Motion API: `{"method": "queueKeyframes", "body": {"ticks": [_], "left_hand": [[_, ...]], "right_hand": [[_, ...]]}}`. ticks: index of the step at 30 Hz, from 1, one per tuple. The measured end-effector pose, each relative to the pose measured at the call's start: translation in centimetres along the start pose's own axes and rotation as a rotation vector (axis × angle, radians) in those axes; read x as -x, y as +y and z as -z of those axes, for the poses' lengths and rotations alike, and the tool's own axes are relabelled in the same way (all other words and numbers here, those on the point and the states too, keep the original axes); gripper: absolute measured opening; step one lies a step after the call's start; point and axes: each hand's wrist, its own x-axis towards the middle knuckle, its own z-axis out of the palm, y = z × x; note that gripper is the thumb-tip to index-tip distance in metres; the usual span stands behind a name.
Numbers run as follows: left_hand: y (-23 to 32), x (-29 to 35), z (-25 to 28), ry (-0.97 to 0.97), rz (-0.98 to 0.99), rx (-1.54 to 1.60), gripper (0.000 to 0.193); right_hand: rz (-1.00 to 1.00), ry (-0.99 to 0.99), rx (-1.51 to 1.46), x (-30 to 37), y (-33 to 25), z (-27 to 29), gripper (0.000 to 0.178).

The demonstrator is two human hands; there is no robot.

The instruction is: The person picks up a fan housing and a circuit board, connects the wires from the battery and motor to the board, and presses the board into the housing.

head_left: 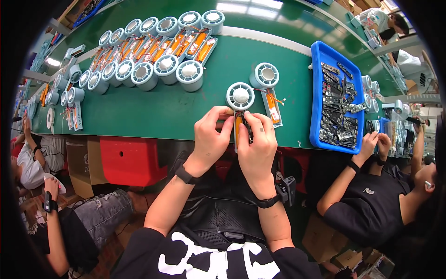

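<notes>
A pale blue handheld fan (240,96) with a round grille and its handle open lies in front of me at the bench edge. My left hand (210,138) is closed, its fingertips pinching the upper part of the handle just below the fan head. My right hand (258,145) grips a small black circuit board (250,129) against the right side of the handle. An orange battery (239,128) shows between my fingers; the rest of the handle is partly hidden. Just right of it lies a second open fan (267,76), its orange battery and thin wires exposed.
Rows of similar open fans (189,73) stand at the far left on the green bench (153,109). A blue tray (316,93) of black circuit boards sits on the right. A red stool (130,160) is below the edge. Co-workers sit at both sides, one person's hands (371,146) near the tray.
</notes>
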Motion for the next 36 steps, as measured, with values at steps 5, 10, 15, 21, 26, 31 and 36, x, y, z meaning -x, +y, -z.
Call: {"method": "queueKeyframes", "body": {"ticks": [5, 10, 15, 21, 26, 31, 36], "left_hand": [[-0.4, 0.4, 0.1, -0.06, -0.023, 0.057, 0.016], [-0.1, -0.1, 0.2, -0.045, -0.014, 0.102, 0.017], [-0.2, -0.5, 0.5, -0.103, -0.018, 0.105, 0.017], [-0.4, -0.6, 0.7, -0.127, -0.013, 0.131, 0.016], [-0.3, -0.7, 0.7, -0.133, -0.002, 0.115, 0.015], [-0.8, -0.2, 0.6, -0.092, -0.088, 0.111, 0.023], [-0.9, 0.2, 0.4, -0.108, -0.245, -0.064, 0.036]], "right_hand": [[-0.014, 0.0, 0.054, -0.5, -0.1, -0.2, 0.026], [0.111, -0.021, 0.122, -0.8, 0.8, 0.1, 0.027], [0.205, -0.01, 0.05, -0.4, 2.2, -0.3, 0.029], [0.247, -0.047, 0.068, -0.8, 2.1, 0.0, 0.031], [0.254, -0.088, 0.042, -1.2, 2.5, 0.7, 0.031], [0.108, -0.059, -0.095, -0.1, 3.5, 1.1, 0.031], [0.069, -0.028, -0.137, 0.4, 3.6, 1.1, 0.03]]}}
